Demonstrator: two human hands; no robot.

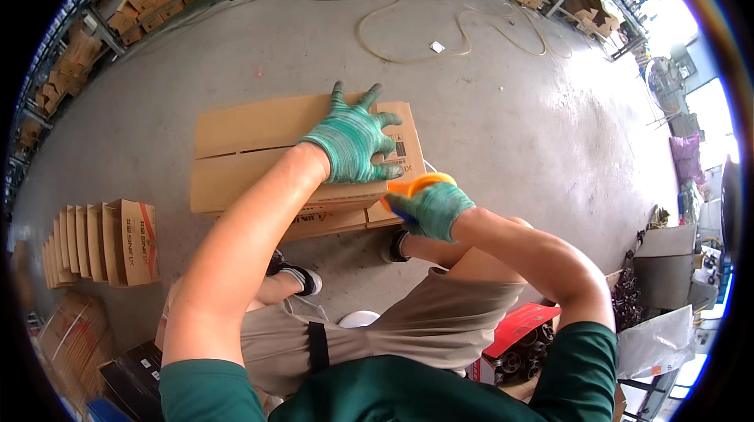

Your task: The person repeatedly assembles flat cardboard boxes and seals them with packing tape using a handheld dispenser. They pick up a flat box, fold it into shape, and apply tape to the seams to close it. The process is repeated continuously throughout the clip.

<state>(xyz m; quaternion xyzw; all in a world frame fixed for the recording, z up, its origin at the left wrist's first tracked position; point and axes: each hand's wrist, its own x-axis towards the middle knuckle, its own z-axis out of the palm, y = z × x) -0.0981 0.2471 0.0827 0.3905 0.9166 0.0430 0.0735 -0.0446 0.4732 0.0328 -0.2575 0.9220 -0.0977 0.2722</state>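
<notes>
Right hand (440, 211) wraps around an orange tool (430, 180), probably rigid plastic, best gripped by its handle. Carton (243, 185) sits on the floor (503, 139): likely stiff-walled, flaps yielding, weight unclear; lift by 2 opposite lower edges. Left hand (351, 139), fingers spread, rests on its top.

Left hand (357, 139): green-gloved, palm down, fingers spread wide, thumb toward the lower right. Left arm (250, 253): bare below the short sleeve, reaching forward and inward. Right hand (437, 211): green-gloved, fingers curled in a grip. Right arm (542, 255): elbow bent outward, forearm angled inward to the left.
</notes>
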